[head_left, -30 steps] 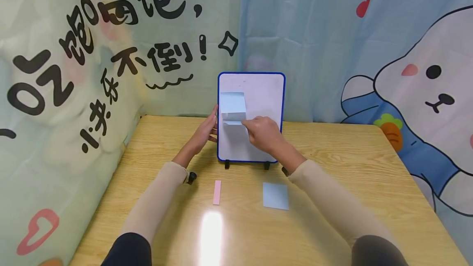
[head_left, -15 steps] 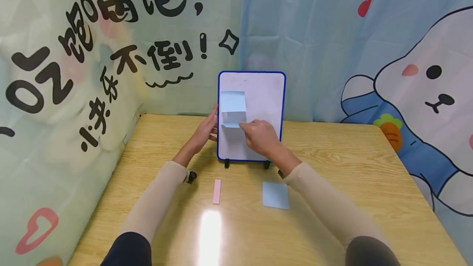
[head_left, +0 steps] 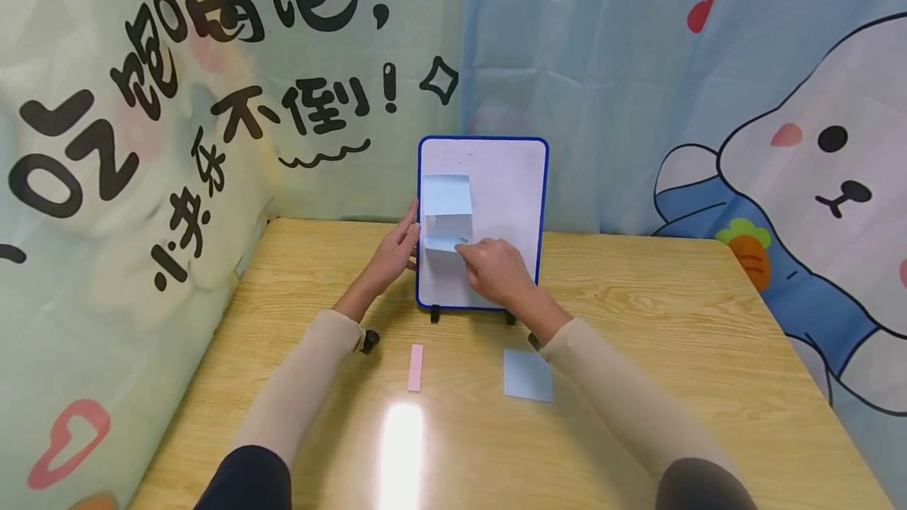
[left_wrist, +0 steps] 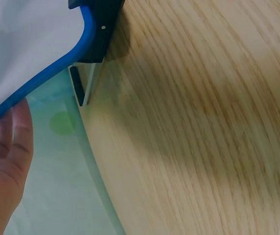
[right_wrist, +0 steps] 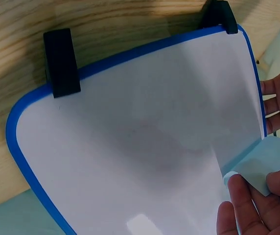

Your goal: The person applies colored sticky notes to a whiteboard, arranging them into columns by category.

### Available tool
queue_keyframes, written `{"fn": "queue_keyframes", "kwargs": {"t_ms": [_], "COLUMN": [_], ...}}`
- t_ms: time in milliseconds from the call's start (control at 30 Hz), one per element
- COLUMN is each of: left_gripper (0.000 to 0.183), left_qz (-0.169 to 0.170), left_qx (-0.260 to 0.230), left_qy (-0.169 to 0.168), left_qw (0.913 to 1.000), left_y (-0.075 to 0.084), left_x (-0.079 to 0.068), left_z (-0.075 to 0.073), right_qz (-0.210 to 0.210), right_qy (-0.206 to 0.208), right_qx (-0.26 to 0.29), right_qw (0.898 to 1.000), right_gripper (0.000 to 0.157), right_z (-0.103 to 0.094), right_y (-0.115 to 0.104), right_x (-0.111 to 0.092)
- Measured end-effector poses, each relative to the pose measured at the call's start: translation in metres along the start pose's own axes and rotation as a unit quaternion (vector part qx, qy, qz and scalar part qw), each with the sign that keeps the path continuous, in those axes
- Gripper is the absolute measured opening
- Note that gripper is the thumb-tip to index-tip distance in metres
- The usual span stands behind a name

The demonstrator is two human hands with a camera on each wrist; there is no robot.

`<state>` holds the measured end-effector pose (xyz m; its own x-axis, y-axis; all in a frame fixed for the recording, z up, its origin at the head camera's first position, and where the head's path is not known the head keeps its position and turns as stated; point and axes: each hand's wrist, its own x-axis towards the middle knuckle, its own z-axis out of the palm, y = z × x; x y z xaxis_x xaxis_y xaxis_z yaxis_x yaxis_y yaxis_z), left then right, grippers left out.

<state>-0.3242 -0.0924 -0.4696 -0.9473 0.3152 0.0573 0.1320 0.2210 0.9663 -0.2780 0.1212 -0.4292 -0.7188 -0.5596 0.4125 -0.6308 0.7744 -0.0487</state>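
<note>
Paper [right_wrist: 269, 159], pinched at four o'clock by the right hand [head_left: 498, 270], curled; the straight-fingered left hand [head_left: 388, 258] touched the whiteboard [head_left: 506, 187] at nine.

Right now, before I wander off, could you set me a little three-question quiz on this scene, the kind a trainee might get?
1. Pick one. On the table, from the person's side, the pink strip lies (a) left of the blue square; (b) right of it; (c) on top of it.
2. True or false: the whiteboard stands on black feet.
3. What does the right hand pinch?

Key
1. (a)
2. True
3. The light blue paper at the whiteboard.
</note>
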Motion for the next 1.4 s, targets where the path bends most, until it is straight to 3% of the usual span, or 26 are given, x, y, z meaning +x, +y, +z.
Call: {"fn": "queue_keyframes", "kwargs": {"t_ms": [200, 467, 967, 1400], "left_gripper": [0.061, 0.061, 0.06, 0.061], "left_qz": [0.054, 0.096, 0.096, 0.096], "left_qx": [0.026, 0.049, 0.045, 0.036], "left_qy": [0.051, 0.112, 0.122, 0.117], "left_qw": [0.9969, 0.9878, 0.9869, 0.9879], "left_y": [-0.005, -0.011, -0.01, -0.01], "left_x": [0.001, 0.001, 0.003, 0.004], "left_z": [0.005, 0.011, 0.014, 0.015], "right_qz": [0.003, -0.01, 0.002, 0.016], "right_qy": [0.004, 0.03, 0.025, 0.009], "right_qx": [-0.004, -0.015, -0.026, -0.024], "right_qw": [1.0, 0.999, 0.999, 1.0], "right_gripper": [0.018, 0.019, 0.025, 0.024], "right_z": [0.005, 0.011, 0.005, 0.015], "right_y": [-0.002, -0.004, -0.017, -0.012], "right_x": [-0.002, -0.005, -0.009, -0.015]}}
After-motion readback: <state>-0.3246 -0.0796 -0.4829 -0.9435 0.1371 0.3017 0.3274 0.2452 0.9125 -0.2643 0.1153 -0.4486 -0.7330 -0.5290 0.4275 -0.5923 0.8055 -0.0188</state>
